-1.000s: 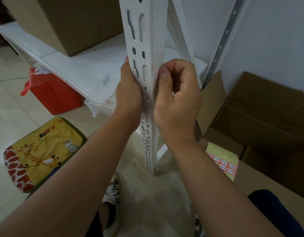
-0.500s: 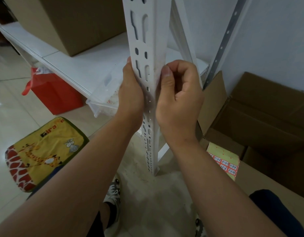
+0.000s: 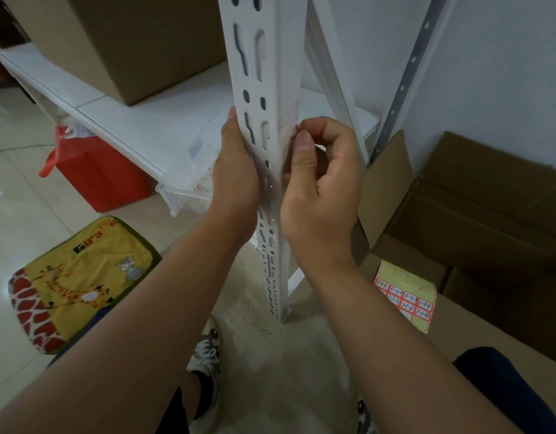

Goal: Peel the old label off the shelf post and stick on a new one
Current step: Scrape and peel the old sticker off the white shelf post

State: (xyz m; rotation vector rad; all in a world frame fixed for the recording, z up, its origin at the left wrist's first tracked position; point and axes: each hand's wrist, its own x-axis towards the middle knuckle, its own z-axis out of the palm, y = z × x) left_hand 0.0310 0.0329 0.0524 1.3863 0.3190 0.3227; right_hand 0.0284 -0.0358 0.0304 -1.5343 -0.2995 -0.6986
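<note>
A white slotted shelf post (image 3: 264,67) runs down the middle of the view. My left hand (image 3: 236,170) grips its left edge, fingers wrapped behind it. My right hand (image 3: 320,183) is at the post's right face, thumb and forefinger pinching a small whitish-pink scrap of the old label (image 3: 293,130) at the post's edge. Faint reddish residue shows on the post just above. A sheet of new red-bordered labels (image 3: 406,300) with handwritten numbers lies on a cardboard box at the lower right.
A white shelf board (image 3: 151,126) carries a cardboard box (image 3: 135,42). Under it stand a red bag (image 3: 98,180) and a clear plastic bin (image 3: 189,183). A yellow giraffe cushion (image 3: 76,283) lies on the floor at left. Open cardboard boxes (image 3: 477,208) fill the right.
My right thumb has drawn slightly away from the post, and a scrap of label now shows pinched at its tip. My left hand keeps its hold on the post.
</note>
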